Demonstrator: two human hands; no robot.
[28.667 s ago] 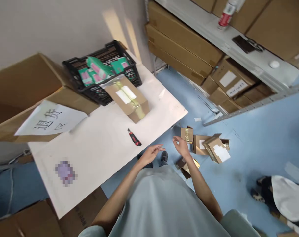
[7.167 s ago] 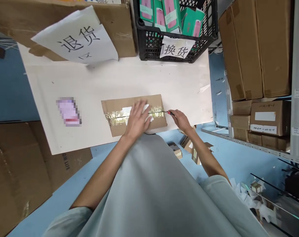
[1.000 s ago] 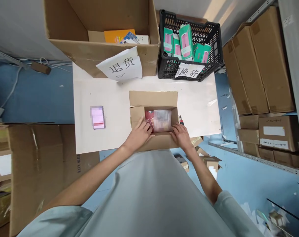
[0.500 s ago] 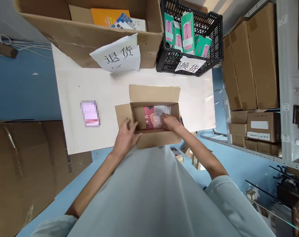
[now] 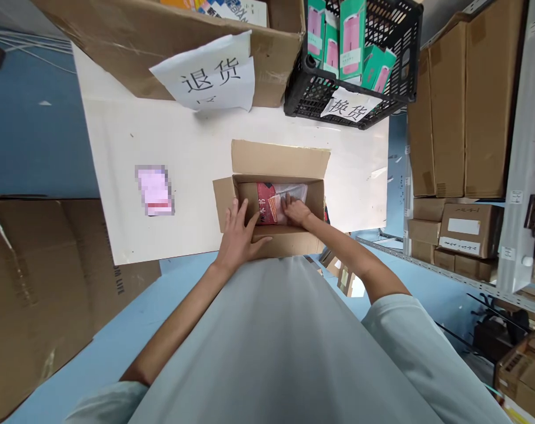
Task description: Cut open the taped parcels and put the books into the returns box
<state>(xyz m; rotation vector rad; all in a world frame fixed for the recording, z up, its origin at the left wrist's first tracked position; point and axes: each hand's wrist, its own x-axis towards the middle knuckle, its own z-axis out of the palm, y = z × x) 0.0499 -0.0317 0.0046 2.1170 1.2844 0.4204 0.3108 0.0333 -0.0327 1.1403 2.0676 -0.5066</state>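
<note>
An open cardboard box [image 5: 280, 158] rests near the table's front edge with its flaps folded out. Inside lies a flat red item [image 5: 264, 206] with white Chinese characters, partly covered by a clear plastic bag [image 5: 299, 191]. My left hand [image 5: 239, 238] has its fingers spread over the box's left front corner, against the wall and flap. Reaching into the box over the front wall, my right hand [image 5: 297, 211] has bent fingers closed on the plastic bag above the red item. The hand hides part of the bag.
A pixelated pink-and-purple item [image 5: 155, 191] lies on the white table [image 5: 196, 141] at left. Behind stand a large carton [image 5: 271, 65] with a paper sign [image 5: 212, 76] and a black crate [image 5: 302, 97] holding green-and-pink boxes [image 5: 352, 38]. Shelves with cartons [image 5: 468, 227] line the right.
My left hand has moved right and its fingers have spread along the box's corner. My right hand has shifted slightly left inside the box, and the plastic bag looks rumpled differently. The view has shifted.
</note>
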